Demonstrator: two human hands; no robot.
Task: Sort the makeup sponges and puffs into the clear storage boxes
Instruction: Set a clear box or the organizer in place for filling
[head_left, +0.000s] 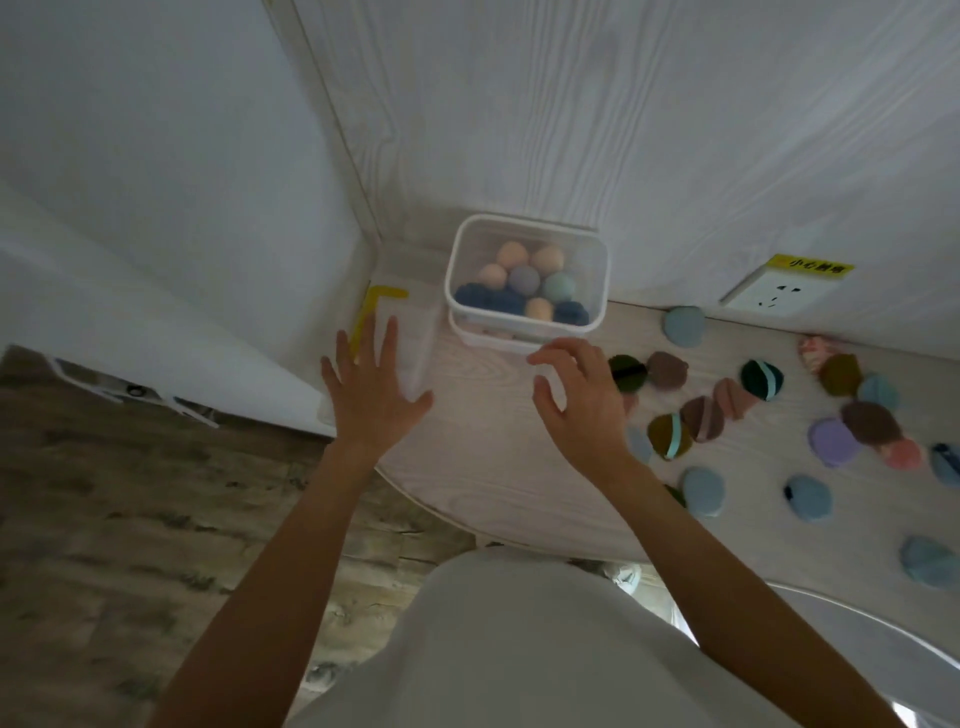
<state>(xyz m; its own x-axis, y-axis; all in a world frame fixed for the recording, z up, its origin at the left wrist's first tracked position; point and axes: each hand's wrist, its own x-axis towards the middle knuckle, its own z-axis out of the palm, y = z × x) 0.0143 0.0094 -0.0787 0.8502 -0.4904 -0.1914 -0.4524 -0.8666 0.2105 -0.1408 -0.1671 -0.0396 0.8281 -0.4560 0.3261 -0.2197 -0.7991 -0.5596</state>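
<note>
A clear storage box (597, 270) stands in the table's far corner against the wall. It holds several egg-shaped sponges in peach, grey, green and dark blue, and seems to sit on a second box. A clear flat lid (410, 338) lies left of it. My left hand (371, 387) rests on that lid with straight, spread fingers. In front of the box, my right hand (576, 400) hovers with loosely bent fingers and holds nothing. Several flat puffs (704, 491) lie scattered on the table to the right.
The pale wooden table (483, 467) has a curved front edge; wood-look floor lies below on the left. A wall socket (774, 297) with a yellow label sits at the back right. A white wall stands at the left.
</note>
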